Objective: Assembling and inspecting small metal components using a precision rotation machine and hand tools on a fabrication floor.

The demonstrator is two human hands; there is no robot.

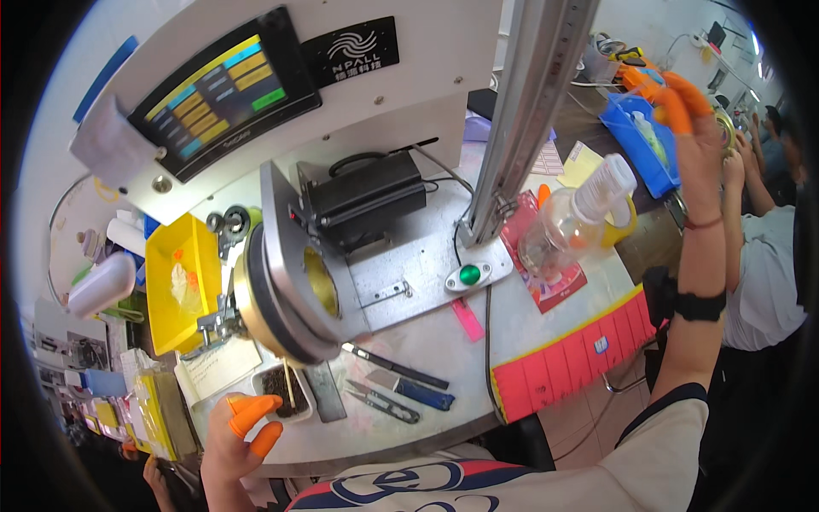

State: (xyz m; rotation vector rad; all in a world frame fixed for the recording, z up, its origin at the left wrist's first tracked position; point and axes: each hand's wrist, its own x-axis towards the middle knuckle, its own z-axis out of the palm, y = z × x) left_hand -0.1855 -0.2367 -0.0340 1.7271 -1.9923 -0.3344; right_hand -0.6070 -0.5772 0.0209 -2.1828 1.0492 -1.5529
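My left hand (229, 439) is low at the left, orange covers on its fingertips. Thumb and forefinger stand apart with nothing visible between them. Close by it sits a small white tray (300, 413) of dark bits with a thin stick. My right hand (695, 145) is raised at the far right, above a blue bin (653, 171). Its orange-covered fingers are bent together, and something faint and clear seems to show beside them; I cannot make out what. Before me stands a machine with a round metal ring fixture (286, 299) and a green button (469, 274).
A utility knife (409, 391), snips (382, 401) and a black pen-like tool (397, 365) lie on the table. A yellow bin (175, 320) stands left, a clear pump bottle (563, 226) right. A red pleated mat (567, 354) covers the right edge. Another person (763, 264) sits at right.
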